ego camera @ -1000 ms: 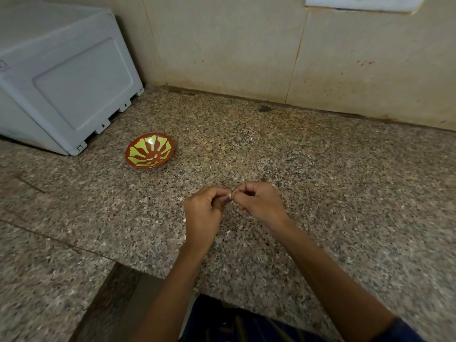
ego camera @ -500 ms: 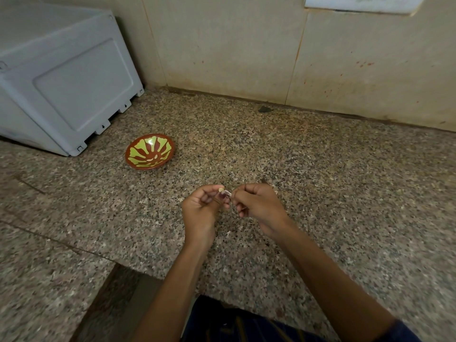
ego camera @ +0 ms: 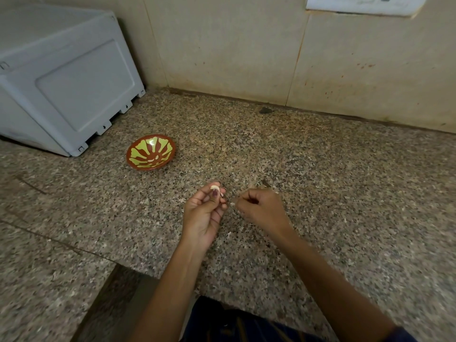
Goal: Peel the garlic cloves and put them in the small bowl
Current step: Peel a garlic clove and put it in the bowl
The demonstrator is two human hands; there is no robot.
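In front of me runs a speckled brown-grey granite countertop [ego camera: 320, 193]. On it sit a small round brown bowl with a yellow-green petal pattern [ego camera: 151, 152], a grey-white plastic appliance [ego camera: 61, 77] at my far left, and pale papery peel scraps [ego camera: 228, 236].

a white appliance [ego camera: 61, 77] sits on the granite counter [ego camera: 345, 193] by a tiled wall [ego camera: 234, 45].

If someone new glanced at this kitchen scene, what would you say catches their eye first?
The red and green bowl on the speckled counter, left of centre beside a grey appliance. Nearer the camera, the left hand pinches a pale garlic clove; the right hand is curled close by.
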